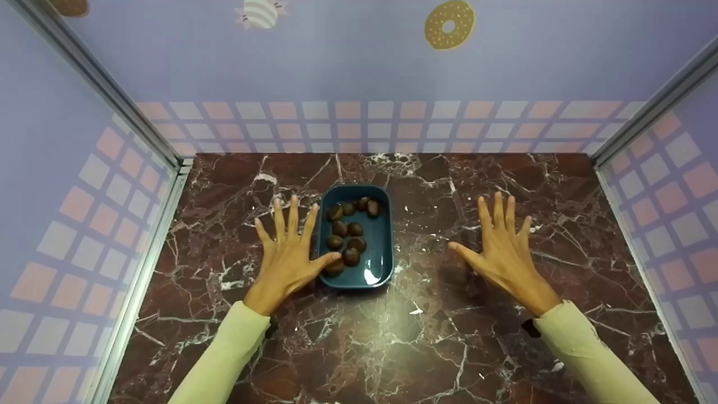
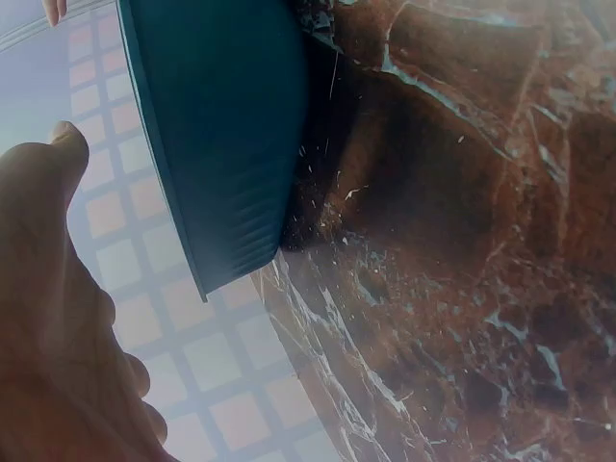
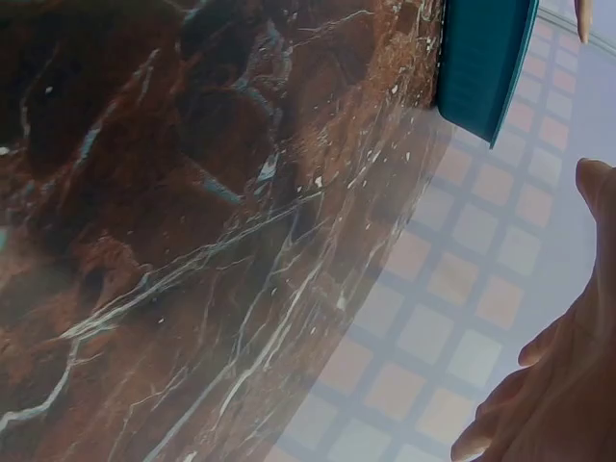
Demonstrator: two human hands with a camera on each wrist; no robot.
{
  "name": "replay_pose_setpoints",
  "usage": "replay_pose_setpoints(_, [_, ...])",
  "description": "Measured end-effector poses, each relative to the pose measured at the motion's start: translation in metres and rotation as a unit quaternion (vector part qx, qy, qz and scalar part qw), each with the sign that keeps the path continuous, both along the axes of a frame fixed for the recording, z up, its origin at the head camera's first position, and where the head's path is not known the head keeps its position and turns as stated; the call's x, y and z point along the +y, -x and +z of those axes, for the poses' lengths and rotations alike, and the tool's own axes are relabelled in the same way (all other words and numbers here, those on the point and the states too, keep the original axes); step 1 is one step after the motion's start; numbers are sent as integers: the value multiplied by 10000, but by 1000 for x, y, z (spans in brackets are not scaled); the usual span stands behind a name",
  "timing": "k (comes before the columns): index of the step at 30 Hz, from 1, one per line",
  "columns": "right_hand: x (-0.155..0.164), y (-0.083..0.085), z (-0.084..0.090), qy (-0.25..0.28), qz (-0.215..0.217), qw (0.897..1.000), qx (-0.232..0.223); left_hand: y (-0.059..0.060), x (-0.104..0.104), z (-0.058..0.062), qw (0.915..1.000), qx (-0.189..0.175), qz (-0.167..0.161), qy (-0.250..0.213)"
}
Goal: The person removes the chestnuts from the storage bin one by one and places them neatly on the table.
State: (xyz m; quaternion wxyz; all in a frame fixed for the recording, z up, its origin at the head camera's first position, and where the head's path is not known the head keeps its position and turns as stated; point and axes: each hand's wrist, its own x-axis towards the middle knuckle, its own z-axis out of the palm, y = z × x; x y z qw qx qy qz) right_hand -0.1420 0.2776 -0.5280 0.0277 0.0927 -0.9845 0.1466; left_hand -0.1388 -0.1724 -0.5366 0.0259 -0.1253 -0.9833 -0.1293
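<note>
A teal rectangular dish [image 1: 382, 235] sits in the middle of the dark red marble table [image 1: 426, 348] and holds several brown chestnuts [image 1: 346, 235]. My left hand [image 1: 289, 249] lies flat on the table just left of the dish, fingers spread, its thumb reaching over the dish's near left rim. My right hand [image 1: 502, 247] lies flat and spread on the marble well to the right of the dish, touching nothing else. The left wrist view shows the dish's outer wall [image 2: 221, 135] close to my left hand [image 2: 58, 318]. The right wrist view shows the dish [image 3: 486, 58] far off.
Walls with a pink-and-white tile pattern [image 1: 370, 126] enclose the table on the left, back and right, with metal corner rails [image 1: 162, 185]. Bare marble lies in front of the dish and between my forearms in pale yellow sleeves [image 1: 230, 359].
</note>
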Motion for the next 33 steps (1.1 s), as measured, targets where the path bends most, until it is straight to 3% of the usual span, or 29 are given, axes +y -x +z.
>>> replay_pose_setpoints(14, [-25,10,6,413,258,9986,185,-1,-1,0,9996,-132,-189,-160])
replay_pose_setpoints(26, [-52,9,2,1005,723,9889,826,-10,-2,-1,9958,-30,-505,-764])
replay_pose_setpoints(28, [-58,9,0,1115,859,9849,1007,-11,-2,-4,9944,69,-590,-872])
replay_pose_setpoints(29, [-61,9,-1,1170,935,9827,1088,-6,-6,-21,9929,192,-672,-964])
replay_pose_setpoints(33, [-73,11,-6,1316,1242,9741,1356,-8,-4,-31,9879,573,-806,-1193])
